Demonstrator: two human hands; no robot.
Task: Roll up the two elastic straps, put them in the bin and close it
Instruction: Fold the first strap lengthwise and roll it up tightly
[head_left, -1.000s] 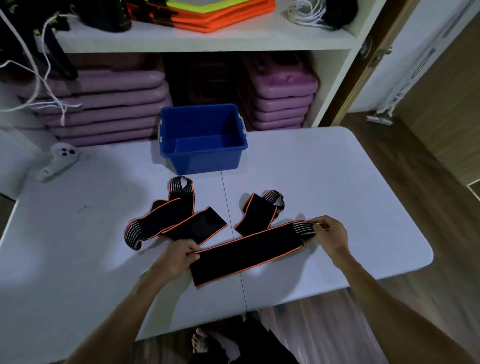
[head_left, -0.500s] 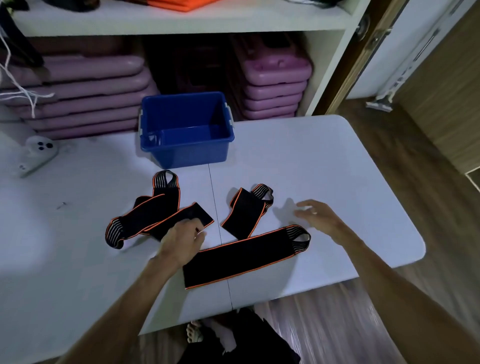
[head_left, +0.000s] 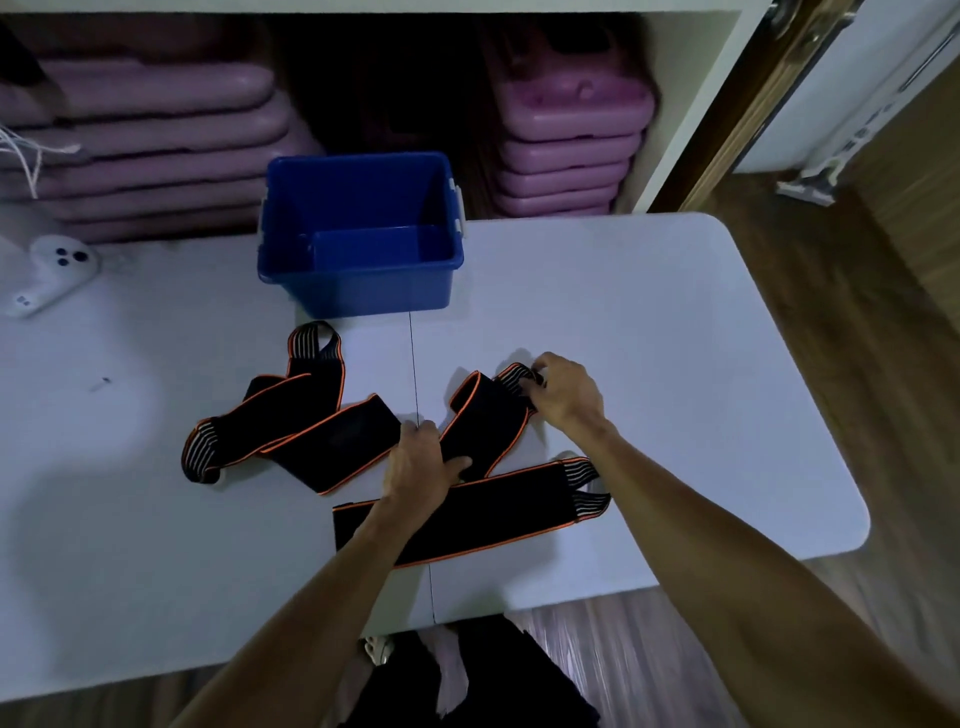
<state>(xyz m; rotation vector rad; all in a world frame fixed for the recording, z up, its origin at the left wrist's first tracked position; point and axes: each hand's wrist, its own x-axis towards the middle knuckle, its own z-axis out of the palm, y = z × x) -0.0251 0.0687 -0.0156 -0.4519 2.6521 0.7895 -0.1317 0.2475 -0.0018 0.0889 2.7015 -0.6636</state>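
Observation:
Two black elastic straps with orange edges and striped ends lie unrolled on the white table (head_left: 649, 338). The left strap (head_left: 291, 415) is folded over itself, untouched. The right strap (head_left: 467, 514) bends in a V; its near length lies flat toward me. My right hand (head_left: 563, 389) pinches this strap's far striped end. My left hand (head_left: 421, 462) rests on the strap at its bend, thumb spread across the fabric. The open blue bin (head_left: 358, 239) stands behind the straps with nothing visible inside. No lid is in view.
A white handheld controller (head_left: 49, 270) lies at the table's far left. Stacked purple step boards (head_left: 566, 140) fill the shelf behind the bin. The table's right and near edges drop to a wooden floor (head_left: 857, 312).
My right hand left the strap's near striped end and moved up to take hold of its far striped end. My left hand shifted right onto the bend of the same strap.

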